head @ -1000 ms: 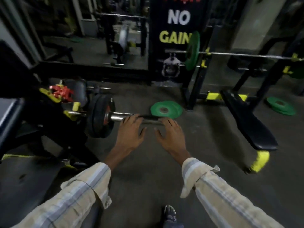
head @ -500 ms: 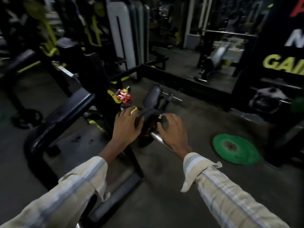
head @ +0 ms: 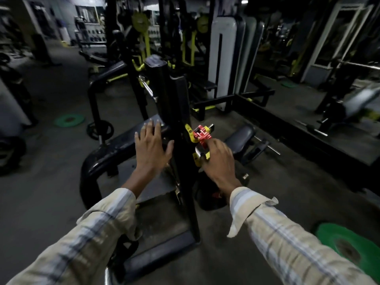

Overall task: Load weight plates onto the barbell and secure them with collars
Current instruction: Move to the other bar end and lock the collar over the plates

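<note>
Reaching for the red collar (head: 202, 135) on the rack upright (head: 179, 112), beside the bench (head: 115, 147).

Right hand (head: 219, 161) just below the collar, fingers curled, grip impossible to tell; left hand (head: 152, 149) spread, empty. Probably light, stiff, spring-loaded: best pinched at its levers. Barbell and loaded plates mostly hidden under the right wrist.
</note>
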